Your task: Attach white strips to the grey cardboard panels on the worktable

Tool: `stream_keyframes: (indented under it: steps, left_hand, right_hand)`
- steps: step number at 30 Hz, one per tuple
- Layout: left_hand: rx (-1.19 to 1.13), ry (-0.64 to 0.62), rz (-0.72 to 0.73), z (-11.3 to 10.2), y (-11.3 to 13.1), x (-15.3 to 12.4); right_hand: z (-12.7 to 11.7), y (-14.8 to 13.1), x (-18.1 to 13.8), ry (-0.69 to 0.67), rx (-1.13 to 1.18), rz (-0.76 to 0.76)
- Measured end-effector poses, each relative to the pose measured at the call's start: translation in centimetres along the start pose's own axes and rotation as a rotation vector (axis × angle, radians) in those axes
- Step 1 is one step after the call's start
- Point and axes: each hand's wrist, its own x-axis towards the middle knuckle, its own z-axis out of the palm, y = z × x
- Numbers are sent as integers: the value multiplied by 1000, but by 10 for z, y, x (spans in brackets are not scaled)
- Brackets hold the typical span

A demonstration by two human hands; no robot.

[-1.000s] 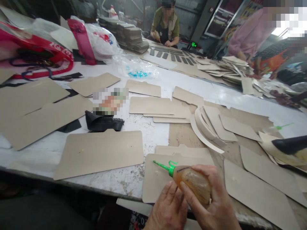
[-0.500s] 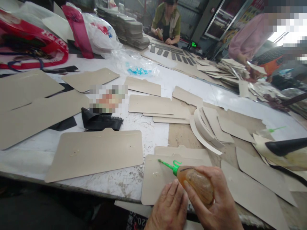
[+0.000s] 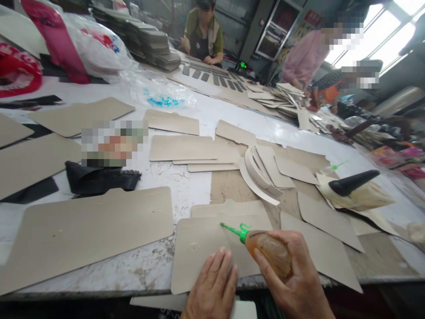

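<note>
My right hand is wrapped round a small amber glue bottle whose green nozzle points left over a beige card panel at the table's front edge. A small glue dab sits on that panel. My left hand lies flat on the panel's near edge, fingers stretched out. A second panel pokes out from under the first one. A larger beige panel lies to the left.
Many beige card pieces cover the white table; a curved stack sits at centre. Black fabric lies at left, plastic bags at back left, a black cone at right. Three other people work at the far end.
The view has swung right and the panels slid left in frame. The nozzle moved slightly right, leaving a glue dab on the panel. My left hand now lies flatter.
</note>
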Motion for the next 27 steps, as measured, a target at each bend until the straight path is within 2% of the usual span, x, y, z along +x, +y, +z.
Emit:
stream_keyframes:
  steps: [2, 6, 8, 20, 25, 27]
  left_hand:
    - [-26, 22, -35, 4, 2, -4]
    - [9, -119, 26, 1, 1, -7]
    - [21, -146, 50, -3, -1, -6]
    - [-3, -94, 48, 2, -3, -3]
    - [33, -82, 77, 5, -8, -7]
    - [52, -90, 107, 7, -11, -8]
  right_hand:
    - [-5, 7, -2, 1, -32, 15]
    - [-14, 24, -5, 15, -105, 10]
    - [-19, 31, -6, 30, -136, 10]
    - [-38, 60, -11, 127, -231, 128]
    - [-35, 63, -12, 152, -181, 128]
    - [-29, 58, -13, 155, -110, 176]
